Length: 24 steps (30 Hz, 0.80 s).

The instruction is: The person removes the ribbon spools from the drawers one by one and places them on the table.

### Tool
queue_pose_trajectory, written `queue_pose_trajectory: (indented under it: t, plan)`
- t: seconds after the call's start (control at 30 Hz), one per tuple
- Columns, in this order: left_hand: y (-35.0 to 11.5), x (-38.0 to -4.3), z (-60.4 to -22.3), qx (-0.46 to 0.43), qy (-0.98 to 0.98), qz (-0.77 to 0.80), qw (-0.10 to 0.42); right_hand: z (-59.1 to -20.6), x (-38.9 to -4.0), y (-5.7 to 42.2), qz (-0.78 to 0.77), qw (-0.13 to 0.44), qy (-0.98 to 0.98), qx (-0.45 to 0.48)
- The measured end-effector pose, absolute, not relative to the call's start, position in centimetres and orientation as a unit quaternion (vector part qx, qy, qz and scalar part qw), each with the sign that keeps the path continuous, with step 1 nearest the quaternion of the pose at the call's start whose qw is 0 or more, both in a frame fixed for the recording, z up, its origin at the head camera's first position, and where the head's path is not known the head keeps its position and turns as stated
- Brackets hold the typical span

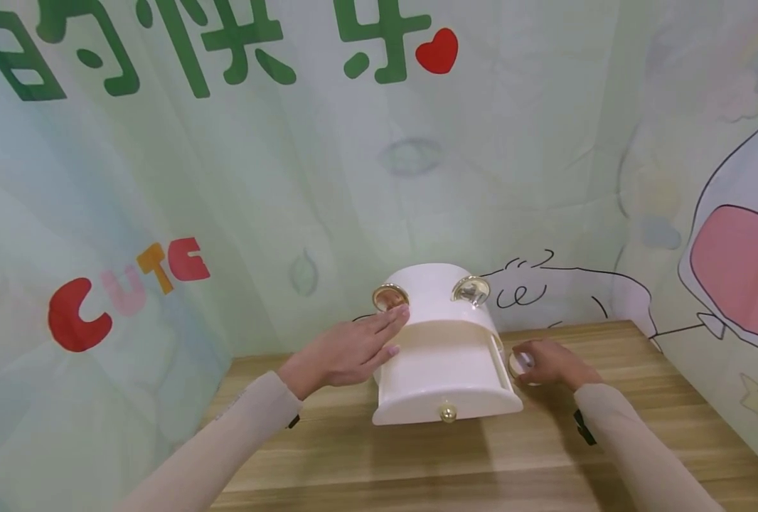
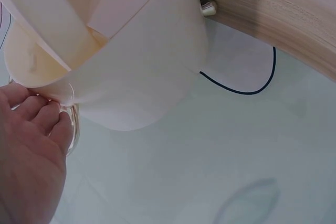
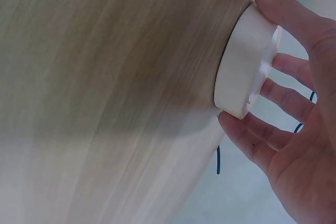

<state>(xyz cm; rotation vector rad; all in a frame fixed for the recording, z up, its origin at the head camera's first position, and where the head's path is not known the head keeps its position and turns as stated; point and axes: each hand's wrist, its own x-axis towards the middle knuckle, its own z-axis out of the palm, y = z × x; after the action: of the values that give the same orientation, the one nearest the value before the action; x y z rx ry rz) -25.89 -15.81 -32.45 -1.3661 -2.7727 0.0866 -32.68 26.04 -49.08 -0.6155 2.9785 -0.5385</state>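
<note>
A cream-white rounded box (image 1: 433, 299) stands on the wooden table, its front drawer (image 1: 443, 363) pulled out and bare inside, with a gold knob (image 1: 447, 413). Two gold-rimmed round pieces stick up from its top, one left (image 1: 388, 287) and one right (image 1: 472, 289). My left hand (image 1: 350, 352), fingers mostly straight, rests at the box's upper left edge by the left round piece. To the right of the box, my right hand (image 1: 552, 363) grips a short, round white object (image 3: 244, 59) by its sides, low at the tabletop. Its exact kind is not clear.
The wood-grain table (image 1: 417, 469) ends at a printed cloth backdrop (image 1: 353, 178) close behind the box. More of this cloth hangs to the left and right. In the left wrist view, a small foot (image 2: 209, 8) shows under the box.
</note>
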Motion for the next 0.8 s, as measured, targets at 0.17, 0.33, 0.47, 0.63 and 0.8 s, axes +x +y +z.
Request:
queue_pose_trajectory:
  t: [0.17,0.33,0.47,0.63,0.8]
  plan:
    - [-15.8,-25.8,-32.5,-0.447,-0.894,0.022,0.031,-49.2,-32.6,26.0,-0.177,0.024,0.964,-0.198]
    - [-15.8,-25.7,-32.4,-0.442,-0.896,0.019,0.031,-49.0,-32.4,25.9,-0.178,0.015,0.965,-0.191]
    - [-15.8,-25.7,-32.5,-0.44,-0.898,0.018,0.025,-48.8,-31.9,26.0,-0.167,-0.016,0.969,-0.182]
    - [-15.7,-25.7,-32.7,-0.437,-0.899,0.022,0.025,-47.9,-30.6,25.8,-0.167,-0.076,0.965,-0.187]
    - [-15.7,-25.9,-32.7,-0.439,-0.898,0.021,0.025,-45.7,-28.4,25.2,-0.187,-0.115,0.955,-0.202]
